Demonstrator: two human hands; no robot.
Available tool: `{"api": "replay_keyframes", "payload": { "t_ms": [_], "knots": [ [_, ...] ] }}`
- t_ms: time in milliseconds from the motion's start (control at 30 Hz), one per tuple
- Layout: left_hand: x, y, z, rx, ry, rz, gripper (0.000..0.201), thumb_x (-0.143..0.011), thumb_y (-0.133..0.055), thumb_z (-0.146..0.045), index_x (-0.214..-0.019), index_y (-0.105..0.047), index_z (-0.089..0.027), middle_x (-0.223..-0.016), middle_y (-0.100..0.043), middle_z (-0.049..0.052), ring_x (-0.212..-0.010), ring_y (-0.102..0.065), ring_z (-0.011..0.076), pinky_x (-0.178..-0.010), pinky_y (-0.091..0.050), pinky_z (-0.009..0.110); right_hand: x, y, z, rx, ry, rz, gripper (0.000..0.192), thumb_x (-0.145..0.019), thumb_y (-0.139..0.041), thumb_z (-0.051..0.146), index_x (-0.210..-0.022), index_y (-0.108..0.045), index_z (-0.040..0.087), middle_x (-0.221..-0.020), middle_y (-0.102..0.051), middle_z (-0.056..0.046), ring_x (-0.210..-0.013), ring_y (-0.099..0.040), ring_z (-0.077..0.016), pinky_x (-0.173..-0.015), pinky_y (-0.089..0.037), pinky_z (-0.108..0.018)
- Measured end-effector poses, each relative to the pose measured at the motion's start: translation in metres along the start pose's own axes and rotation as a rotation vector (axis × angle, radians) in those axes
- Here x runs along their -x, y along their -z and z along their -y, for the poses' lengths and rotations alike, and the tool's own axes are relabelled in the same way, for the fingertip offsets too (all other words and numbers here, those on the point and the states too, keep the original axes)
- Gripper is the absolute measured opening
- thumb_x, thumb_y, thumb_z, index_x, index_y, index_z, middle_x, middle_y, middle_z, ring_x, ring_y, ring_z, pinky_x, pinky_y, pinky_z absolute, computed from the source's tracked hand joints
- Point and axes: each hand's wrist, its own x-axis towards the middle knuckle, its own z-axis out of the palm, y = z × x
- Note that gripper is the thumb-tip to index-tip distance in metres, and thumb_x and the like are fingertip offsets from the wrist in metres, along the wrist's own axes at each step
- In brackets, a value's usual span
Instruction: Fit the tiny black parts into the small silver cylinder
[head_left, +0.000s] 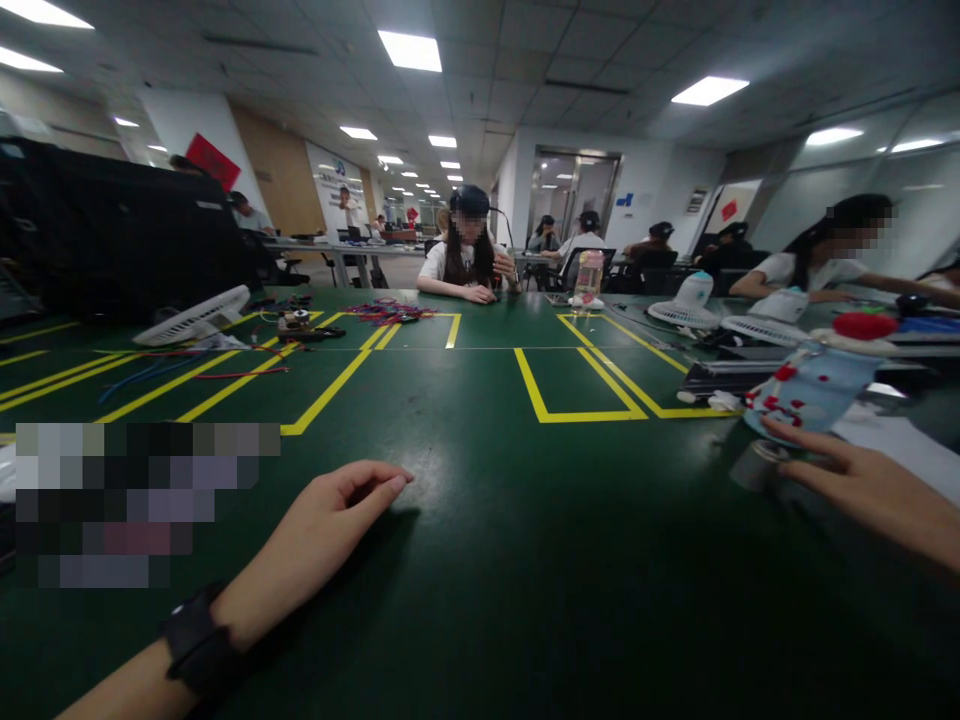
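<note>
My left hand (341,515) hovers over or rests on the green table, thumb and index fingertips brought together with nothing visible between them. A black band (199,640) circles its wrist. At the right, my right hand (874,490) stretches its fingers apart beside a small grey metallic cylinder (757,466). One finger reaches over the cylinder's top and another is close to its side; I cannot tell whether they touch. Just behind stands a light-blue container (814,390) with red spots and a red top (864,325).
Yellow tape (592,416) marks the green table (465,600). White fans (682,303) and dark metal bars (720,380) lie right; another fan (191,318), wires (390,311) and a small device (300,322) lie left. A clear bottle (589,278) stands before a seated person (469,255).
</note>
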Motion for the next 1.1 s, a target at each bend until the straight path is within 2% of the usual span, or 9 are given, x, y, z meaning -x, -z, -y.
{"api": "replay_keyframes", "payload": {
  "t_ms": [100, 167, 300, 400, 533, 700, 833, 933, 1100],
  "knots": [
    [-0.001, -0.001, 0.001, 0.007, -0.004, 0.001, 0.037, -0.083, -0.049, -0.055, -0.096, -0.067, -0.025, -0.090, -0.072, 0.001, -0.087, -0.064, 0.0244, -0.078, -0.045, 0.033, 0.009, -0.004, 0.006, -0.067, -0.096, 0.185, 0.061, -0.083, -0.046, 0.054, -0.132, -0.050, 0.018, -0.092, -0.067, -0.014, -0.072, -0.064, -0.0193, -0.067, -0.044, -0.033],
    [-0.002, -0.001, 0.003, 0.007, -0.013, 0.012, 0.038, -0.084, -0.048, -0.054, -0.097, -0.067, -0.024, -0.092, -0.071, 0.002, -0.089, -0.064, 0.0250, -0.079, -0.045, 0.034, 0.015, -0.008, 0.023, -0.060, -0.096, 0.149, 0.064, -0.083, -0.041, 0.059, -0.133, -0.048, 0.019, -0.092, -0.066, -0.012, -0.066, -0.062, -0.0183, -0.065, -0.045, -0.034],
    [-0.005, -0.003, 0.010, -0.023, -0.041, 0.022, 0.036, -0.085, -0.048, -0.053, -0.097, -0.066, -0.025, -0.097, -0.070, 0.002, -0.093, -0.063, 0.0250, -0.082, -0.045, 0.034, 0.040, -0.023, 0.092, -0.259, 0.263, 0.046, 0.059, -0.084, -0.046, 0.053, -0.135, -0.043, 0.023, -0.124, -0.055, -0.009, -0.096, -0.060, -0.0197, -0.085, -0.047, -0.035],
    [-0.004, -0.005, 0.014, -0.057, -0.069, -0.026, 0.034, -0.087, -0.046, -0.051, -0.106, -0.063, -0.028, -0.106, -0.066, 0.001, -0.098, -0.060, 0.0237, -0.085, -0.045, 0.035, 0.068, -0.034, 0.155, -0.472, 0.550, 0.215, 0.051, -0.085, -0.050, 0.044, -0.133, -0.044, 0.028, -0.125, -0.053, -0.004, -0.111, -0.053, -0.0170, -0.096, -0.044, -0.033],
    [0.004, -0.016, 0.006, -0.152, -0.186, -0.105, 0.040, -0.089, -0.047, -0.046, -0.126, -0.046, -0.031, -0.108, -0.059, 0.002, -0.093, -0.057, 0.0212, -0.084, -0.045, 0.037, 0.094, -0.043, 0.206, -0.676, 0.646, 0.440, 0.042, -0.082, -0.056, 0.033, -0.123, -0.050, 0.033, -0.114, -0.058, 0.002, -0.100, -0.056, -0.0099, -0.091, -0.047, -0.025],
    [0.011, -0.046, -0.040, -0.144, -0.464, 0.011, 0.033, -0.090, -0.050, -0.034, -0.122, -0.048, -0.033, -0.117, -0.053, 0.002, -0.104, -0.051, 0.0190, -0.093, -0.042, 0.036, 0.097, -0.058, 0.209, -0.861, 0.499, 0.456, 0.060, -0.074, -0.065, 0.029, -0.128, -0.038, 0.028, -0.108, -0.059, 0.002, -0.095, -0.057, -0.0090, -0.088, -0.047, -0.025],
    [0.009, -0.063, -0.076, -0.049, -0.501, 0.120, 0.012, -0.085, -0.058, -0.026, -0.094, -0.065, -0.027, -0.103, -0.058, 0.000, -0.096, -0.054, 0.0171, -0.085, -0.045, 0.030, 0.094, -0.061, 0.206, -0.946, 0.479, 0.563, 0.058, -0.070, -0.071, 0.029, -0.120, -0.042, 0.026, -0.109, -0.058, 0.002, -0.096, -0.056, -0.0095, -0.085, -0.047, -0.024],
    [0.006, -0.062, -0.080, 0.052, -0.435, 0.126, 0.010, -0.086, -0.058, -0.028, -0.084, -0.068, -0.026, -0.093, -0.059, -0.001, -0.088, -0.056, 0.0149, -0.078, -0.046, 0.027, 0.093, -0.058, 0.207, -0.909, 0.514, 0.575, 0.047, -0.073, -0.068, 0.029, -0.115, -0.048, 0.027, -0.111, -0.057, 0.002, -0.097, -0.055, -0.0095, -0.086, -0.046, -0.024],
    [0.002, -0.054, -0.062, 0.068, -0.333, 0.056, 0.012, -0.085, -0.060, -0.034, -0.086, -0.071, -0.029, -0.089, -0.059, -0.001, -0.085, -0.057, 0.0152, -0.077, -0.045, 0.028, 0.095, -0.057, 0.206, -0.835, 0.526, 0.531, 0.041, -0.073, -0.067, 0.028, -0.111, -0.051, 0.030, -0.106, -0.058, 0.005, -0.092, -0.055, -0.0081, -0.082, -0.046, -0.022]
  ]
}}
